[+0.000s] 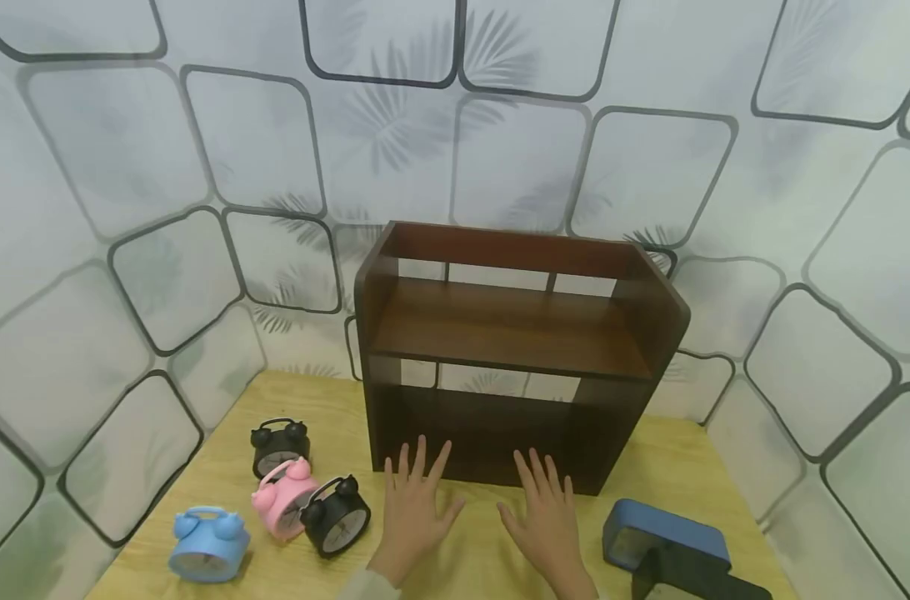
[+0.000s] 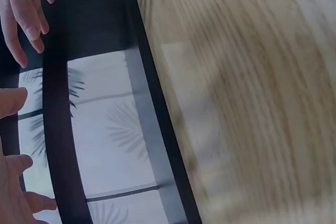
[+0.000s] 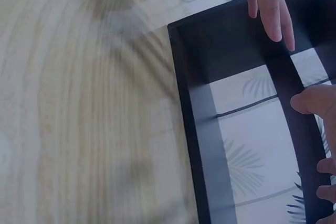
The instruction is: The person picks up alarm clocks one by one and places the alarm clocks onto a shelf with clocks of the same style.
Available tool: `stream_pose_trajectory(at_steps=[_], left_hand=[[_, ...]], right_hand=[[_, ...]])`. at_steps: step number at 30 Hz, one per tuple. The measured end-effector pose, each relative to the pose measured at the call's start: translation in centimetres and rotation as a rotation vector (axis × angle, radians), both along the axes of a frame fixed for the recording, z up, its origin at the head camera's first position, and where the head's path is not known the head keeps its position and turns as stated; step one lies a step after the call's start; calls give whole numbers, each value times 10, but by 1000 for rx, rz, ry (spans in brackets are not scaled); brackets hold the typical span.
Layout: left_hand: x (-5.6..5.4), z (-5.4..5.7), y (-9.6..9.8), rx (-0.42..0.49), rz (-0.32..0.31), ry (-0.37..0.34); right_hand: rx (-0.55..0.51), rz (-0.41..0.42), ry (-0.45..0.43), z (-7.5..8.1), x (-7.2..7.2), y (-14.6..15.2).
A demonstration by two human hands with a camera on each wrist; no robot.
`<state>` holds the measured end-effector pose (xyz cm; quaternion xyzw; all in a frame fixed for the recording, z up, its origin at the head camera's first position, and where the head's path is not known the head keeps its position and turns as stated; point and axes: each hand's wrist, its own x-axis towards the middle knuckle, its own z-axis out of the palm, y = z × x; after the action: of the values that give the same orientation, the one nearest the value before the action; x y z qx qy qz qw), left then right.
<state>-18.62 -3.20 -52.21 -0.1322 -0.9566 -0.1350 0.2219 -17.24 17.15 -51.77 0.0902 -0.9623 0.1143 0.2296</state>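
Observation:
A dark brown two-tier wooden shelf (image 1: 511, 325) stands upright at the back of the table, its compartments bare. In the head view my left hand (image 1: 416, 512) is spread with straight fingers, its fingertips overlapping the shelf's lower front edge. My right hand (image 1: 547, 521) is held the same way farther right, palm down and fingers apart. Neither hand holds anything. Both wrist views show the dark shelf frame (image 2: 157, 114) beside the wood-grain table, with fingers of both hands in front of it. Nearest my left hand sits a black alarm clock (image 1: 337, 517).
Left of the shelf are a pink alarm clock (image 1: 282, 500), another black alarm clock (image 1: 278, 446) and a light blue one (image 1: 209, 546). To the right lie a blue box-shaped object (image 1: 665, 531) and a black one (image 1: 695, 575). Patterned walls enclose the yellow wooden table (image 1: 470, 567).

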Motion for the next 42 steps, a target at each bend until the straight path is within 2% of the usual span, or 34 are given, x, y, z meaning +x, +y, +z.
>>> stream_pose_trajectory(at_steps=[3,6,8,10,15,16,18,20,25,27,29,32,36,42], left_hand=[[0,3,1,12,-3,33],[-2,12,0,42,-6,44],[-4,19,-2,63,-5,77],[-6,27,-7,110,-9,147],[-25,50,-24,348,-9,441],[-30,55,-28,398,1,483],[-40,68,-35,494,23,506],[-50,81,-44,565,47,481],[-74,113,-64,695,32,284],[-81,121,-70,710,12,206],[-85,125,-77,699,-2,162],[-88,127,-81,652,-15,116],[-90,121,-81,608,-26,58],[-99,106,-81,614,49,-17]], right_hand=[[2,6,30,3,0,3],[-7,13,78,11,-3,7],[-20,18,117,20,-4,11],[-39,22,159,28,-5,16],[-95,18,247,47,-6,35],[-107,20,262,49,-6,39],[-130,34,297,54,-5,45],[-153,62,336,57,-5,52],[-166,149,406,61,-3,68],[-160,164,399,60,-1,75],[-155,163,370,60,0,79],[-156,152,338,57,2,85],[-162,152,349,51,4,90],[-153,141,370,40,7,96]])
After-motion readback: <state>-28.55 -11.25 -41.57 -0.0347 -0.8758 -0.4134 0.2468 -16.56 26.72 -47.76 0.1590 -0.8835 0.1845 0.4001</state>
